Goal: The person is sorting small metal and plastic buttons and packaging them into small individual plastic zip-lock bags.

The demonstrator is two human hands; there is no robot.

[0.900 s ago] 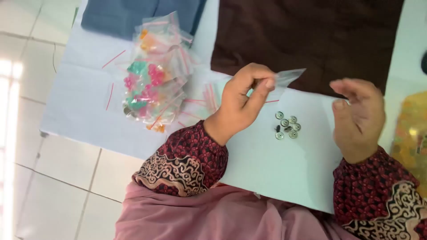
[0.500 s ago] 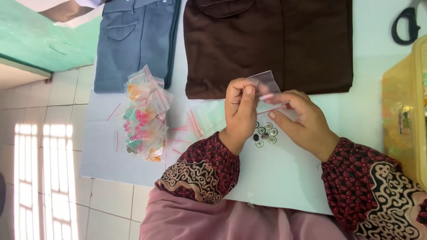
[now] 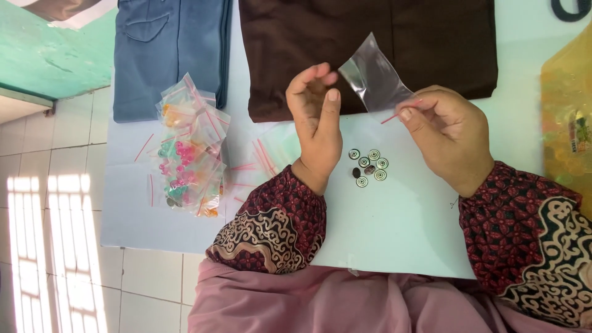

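On the pale sheet: a small cluster of round metal snap buttons (image 3: 368,167) lies between the two hands, touching neither.
Right hand: the right hand (image 3: 447,137) pinches one edge of a small clear zip bag (image 3: 374,79) between thumb and fingers, so the bag stands up and leans away over the brown cloth.
Left hand: the left hand (image 3: 317,120) is raised just beside the bag, fingers loosely curled and thumb stretched up; it holds nothing and does not touch the bag.
Bag: empty as far as can be seen, with a red strip along the held edge.
Spare bags: a few flat, empty red-striped bags (image 3: 265,157) lie near the left wrist.
Filled bags: a heap of small bags with coloured buttons (image 3: 188,151) sits well to the left of the left hand.
Cloth: a folded brown garment (image 3: 431,37) lies beyond the hands, a folded blue garment (image 3: 169,49) beside it.
Right edge: a yellow plastic container (image 3: 564,111) is partly in view.
Sleeves: dark red patterned sleeves (image 3: 271,219) cover both forearms.
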